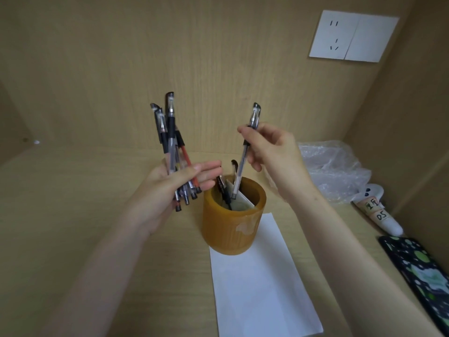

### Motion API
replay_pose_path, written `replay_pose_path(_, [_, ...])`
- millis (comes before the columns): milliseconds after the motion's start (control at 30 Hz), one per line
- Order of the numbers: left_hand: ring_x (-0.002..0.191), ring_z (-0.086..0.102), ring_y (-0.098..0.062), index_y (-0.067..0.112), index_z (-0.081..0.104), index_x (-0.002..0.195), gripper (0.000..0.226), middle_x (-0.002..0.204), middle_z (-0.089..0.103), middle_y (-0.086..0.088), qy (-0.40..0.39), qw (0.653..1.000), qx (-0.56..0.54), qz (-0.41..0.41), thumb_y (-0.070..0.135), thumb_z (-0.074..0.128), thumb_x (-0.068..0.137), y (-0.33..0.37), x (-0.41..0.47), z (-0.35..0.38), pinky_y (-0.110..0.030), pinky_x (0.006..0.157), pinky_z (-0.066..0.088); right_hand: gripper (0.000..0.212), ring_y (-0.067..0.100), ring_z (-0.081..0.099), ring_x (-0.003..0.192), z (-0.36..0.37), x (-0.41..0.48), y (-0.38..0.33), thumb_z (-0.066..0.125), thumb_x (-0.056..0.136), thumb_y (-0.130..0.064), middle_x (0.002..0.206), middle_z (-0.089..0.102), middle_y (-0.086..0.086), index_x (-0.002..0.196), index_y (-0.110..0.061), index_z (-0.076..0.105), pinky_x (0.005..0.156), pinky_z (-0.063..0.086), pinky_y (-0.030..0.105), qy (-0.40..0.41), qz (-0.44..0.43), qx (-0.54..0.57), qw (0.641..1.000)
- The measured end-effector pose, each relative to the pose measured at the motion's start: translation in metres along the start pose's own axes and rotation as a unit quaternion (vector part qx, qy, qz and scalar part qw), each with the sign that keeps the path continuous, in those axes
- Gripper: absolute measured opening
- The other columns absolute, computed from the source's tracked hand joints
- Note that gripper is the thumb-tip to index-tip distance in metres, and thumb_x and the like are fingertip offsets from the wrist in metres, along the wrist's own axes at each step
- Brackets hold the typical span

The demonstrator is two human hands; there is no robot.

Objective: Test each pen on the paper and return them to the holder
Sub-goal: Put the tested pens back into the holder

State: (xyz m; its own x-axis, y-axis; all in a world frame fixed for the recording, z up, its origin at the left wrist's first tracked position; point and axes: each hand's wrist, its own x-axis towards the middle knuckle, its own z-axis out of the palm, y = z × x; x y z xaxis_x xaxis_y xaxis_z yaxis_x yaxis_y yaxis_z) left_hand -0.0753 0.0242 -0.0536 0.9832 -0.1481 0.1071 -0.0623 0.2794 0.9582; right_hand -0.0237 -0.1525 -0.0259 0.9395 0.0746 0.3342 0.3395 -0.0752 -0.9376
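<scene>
An amber cylindrical pen holder (230, 229) stands on the far end of a white sheet of paper (260, 288) on the wooden desk. My left hand (175, 188), left of the holder, grips a bundle of several capped pens (170, 144) pointing up. My right hand (269, 149) pinches a single clear black-capped pen (243, 161) above the holder; its lower end is inside the holder's mouth. One more black pen (224, 188) and a folded white slip rest inside the holder.
Crumpled clear plastic (332, 166) lies at the back right. A white tube with a handwritten label (379, 210) and a dark patterned phone (420, 271) sit along the right edge. A wall socket plate (352, 36) is on the back panel.
</scene>
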Motion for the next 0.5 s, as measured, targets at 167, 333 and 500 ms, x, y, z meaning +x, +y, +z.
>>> replay_pose_path(167, [0.096,0.068,-0.023,0.001,0.055,0.109,0.021,0.103,0.071,-0.011,0.029,0.999,-0.018,0.003,0.010,0.050,0.090,-0.002,-0.001,0.001,-0.024,0.073,0.056,0.014,0.000,0.047,0.042,0.005,-0.012,0.012,0.064,0.090,-0.017,0.061,0.055,0.001,0.096,-0.006,0.069,0.044,0.036,0.010,-0.076,0.014,-0.098,0.992])
replay_pose_path(333, [0.094,0.069,-0.023,0.005,0.055,0.114,0.039,0.100,0.072,-0.008,0.061,0.996,-0.054,-0.022,0.016,0.061,0.077,-0.006,0.000,0.001,-0.027,0.074,0.057,0.018,-0.002,0.052,0.046,0.003,-0.019,0.020,0.069,0.085,-0.036,0.062,0.060,-0.008,0.089,-0.018,0.071,0.048,0.038,0.007,-0.082,0.019,-0.157,0.984])
replay_pose_path(500, [0.089,0.070,-0.020,0.013,0.057,0.113,0.036,0.091,0.074,-0.006,0.038,0.999,-0.004,-0.032,0.020,0.061,0.078,-0.006,-0.002,0.003,-0.025,0.076,0.057,0.030,0.003,0.051,0.048,0.004,-0.016,0.013,0.065,0.084,-0.044,0.071,0.065,0.011,0.091,-0.015,0.070,0.049,0.041,0.014,-0.040,0.020,-0.118,0.992])
